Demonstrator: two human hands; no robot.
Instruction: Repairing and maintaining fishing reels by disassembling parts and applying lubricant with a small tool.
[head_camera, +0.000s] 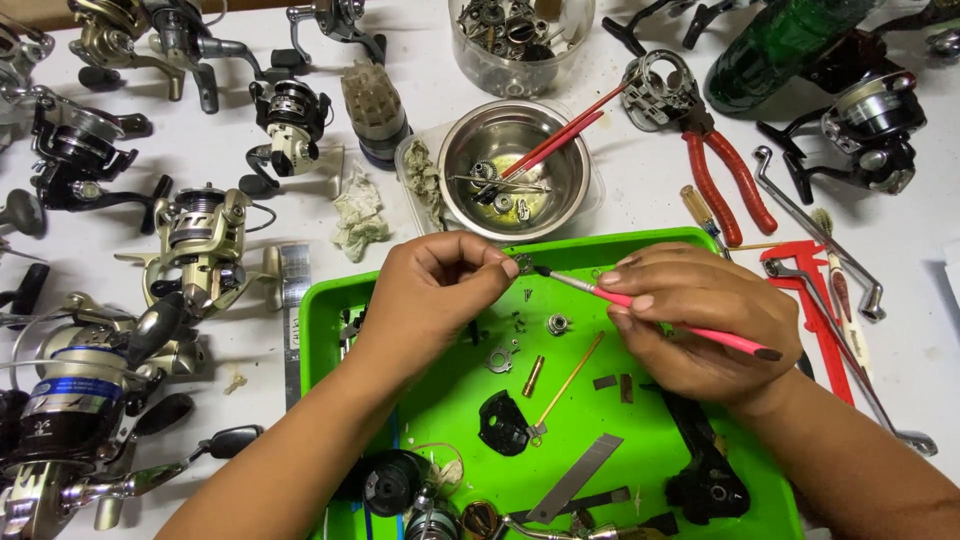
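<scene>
Gear (523, 263), small and toothed, sits pinched between my left hand's (435, 290) fingers (497, 268), closed tight on it above the green tray (330, 300). My right hand's (700, 320) fingers (625, 300) are closed around a pink brush (690, 328), its tip touching the gear. Below my fingers, loose reel parts lie in the tray; beyond them a steel bowl (515, 170) stands on the table (650, 190).

Bright, even overhead light is flooding the whole frame, washing the white table (640, 190) nearly flat in the upper half. Glare is glinting inside the steel bowl (515, 165) at top centre, while soft, short shadows are falling beneath both forearms. Focus is holding sharp throughout, with edges bending slightly toward the corners
</scene>
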